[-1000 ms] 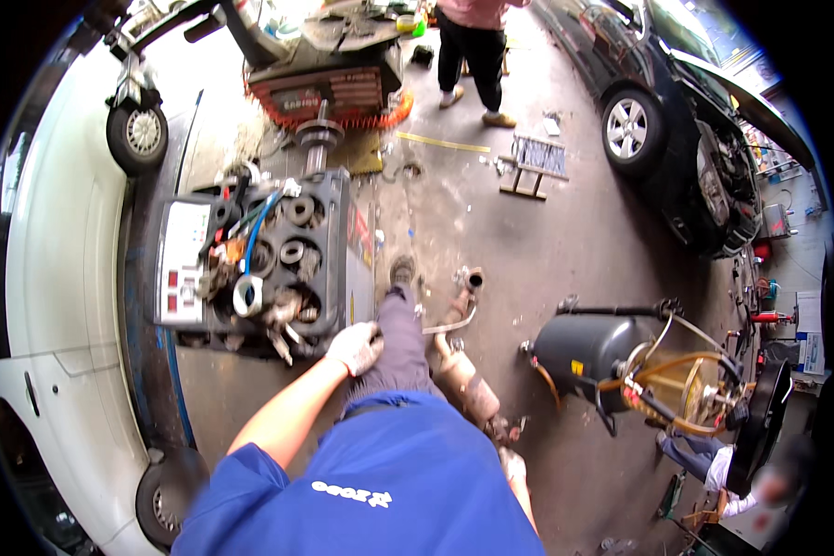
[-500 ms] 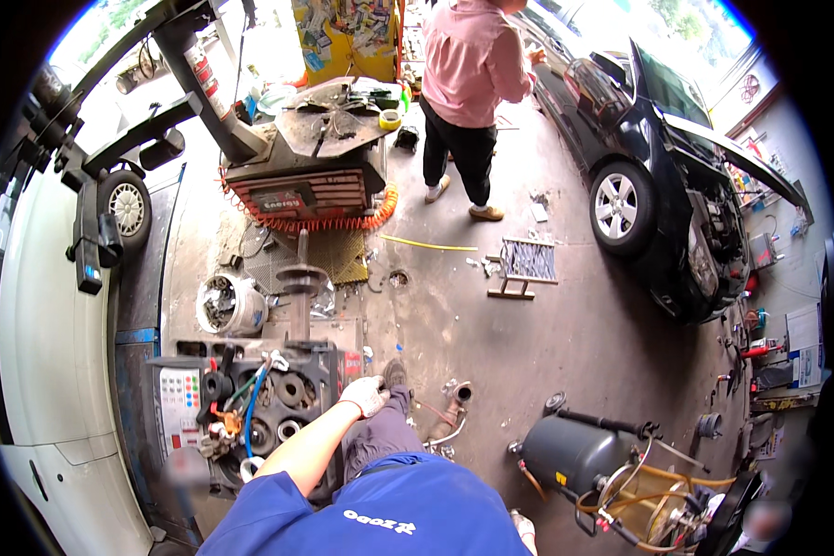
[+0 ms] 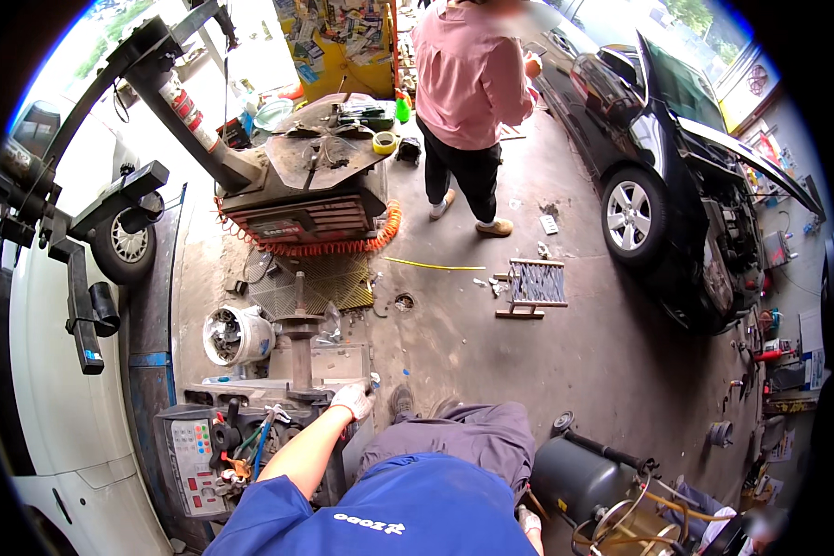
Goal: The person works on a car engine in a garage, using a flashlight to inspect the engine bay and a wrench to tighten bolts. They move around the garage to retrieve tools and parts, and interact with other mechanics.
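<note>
My left hand (image 3: 352, 401), in a white glove, lies palm down at the right edge of a wheel balancer (image 3: 343, 369), close to its upright threaded shaft (image 3: 300, 357). Its fingers look loosely extended, and nothing shows in them. The balancer's top carries a panel of coloured buttons (image 3: 193, 445) and a clutter of tools and cables (image 3: 250, 445), partly covered by my forearm. Low beside my right hip hangs my right hand (image 3: 529, 521), also gloved. Its fingers are mostly hidden, near a dark cylindrical tank (image 3: 574, 477) with hoses.
A tyre changer (image 3: 315, 176) with an orange coiled hose stands ahead. Beyond is a person in a pink shirt (image 3: 463, 74), beside a black car (image 3: 663, 185) with its bonnet up. A white bucket (image 3: 241, 335), low stool (image 3: 537, 283) and white vehicle (image 3: 74, 398) surround the floor. Another person (image 3: 700, 508) shows lower right.
My body and view have shifted, and both my legs now show. My left hand stays by the balancer, now nearer its shaft. The metal pipe part on the floor is now hidden.
</note>
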`<state>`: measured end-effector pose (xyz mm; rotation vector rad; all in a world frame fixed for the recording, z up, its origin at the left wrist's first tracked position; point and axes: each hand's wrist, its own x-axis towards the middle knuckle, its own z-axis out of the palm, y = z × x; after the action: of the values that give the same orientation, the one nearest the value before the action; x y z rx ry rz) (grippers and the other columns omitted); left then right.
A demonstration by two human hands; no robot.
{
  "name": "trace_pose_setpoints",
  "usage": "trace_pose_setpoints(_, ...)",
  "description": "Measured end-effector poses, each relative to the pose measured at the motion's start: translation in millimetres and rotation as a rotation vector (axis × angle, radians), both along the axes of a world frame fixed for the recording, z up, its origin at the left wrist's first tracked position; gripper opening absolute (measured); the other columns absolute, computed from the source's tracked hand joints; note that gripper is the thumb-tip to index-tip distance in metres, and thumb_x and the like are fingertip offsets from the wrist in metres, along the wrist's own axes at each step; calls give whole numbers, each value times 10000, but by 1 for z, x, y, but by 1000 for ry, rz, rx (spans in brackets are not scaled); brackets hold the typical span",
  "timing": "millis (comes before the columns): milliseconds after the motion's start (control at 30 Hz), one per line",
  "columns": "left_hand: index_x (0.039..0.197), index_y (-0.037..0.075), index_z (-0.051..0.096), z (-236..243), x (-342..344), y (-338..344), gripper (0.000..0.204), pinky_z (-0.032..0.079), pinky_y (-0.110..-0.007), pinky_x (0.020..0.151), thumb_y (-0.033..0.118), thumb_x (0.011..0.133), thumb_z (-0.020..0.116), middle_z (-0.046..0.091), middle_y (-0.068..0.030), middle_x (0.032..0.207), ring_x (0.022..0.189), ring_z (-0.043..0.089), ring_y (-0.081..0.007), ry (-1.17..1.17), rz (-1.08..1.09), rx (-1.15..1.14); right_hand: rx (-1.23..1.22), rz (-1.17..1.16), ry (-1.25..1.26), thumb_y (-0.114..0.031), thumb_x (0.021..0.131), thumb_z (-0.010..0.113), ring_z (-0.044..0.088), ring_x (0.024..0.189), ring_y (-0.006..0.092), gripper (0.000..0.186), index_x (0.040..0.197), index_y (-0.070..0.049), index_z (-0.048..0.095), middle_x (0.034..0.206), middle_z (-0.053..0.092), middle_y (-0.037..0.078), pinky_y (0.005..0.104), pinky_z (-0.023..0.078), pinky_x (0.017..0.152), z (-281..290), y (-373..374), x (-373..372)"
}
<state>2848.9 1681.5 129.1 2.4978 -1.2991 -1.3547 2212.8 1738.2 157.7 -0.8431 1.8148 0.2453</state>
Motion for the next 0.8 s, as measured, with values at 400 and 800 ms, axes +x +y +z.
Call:
trace_pose_setpoints(400,1285,69,754,-38,-22,-57,537,525,-448,1093,467,948,624,711,-242,1324,1269,675,-387,-9,348,230,-77,601,-79,-410,1111,390,743,1057,387,501,1127,-42,729,1154,769,218,516,567,926,-215,-205,-85)
trace_pose_setpoints(800,1184,34,741,72,28,-298,423,535,-477,1033,377,969,618,739,-255,1201,1171,694,-408,-143,397,-303,-43,-394,-280,-388,1143,443,630,627,245,390,1262,-44,583,832,665,109,386,540,559,-61,-567,56)
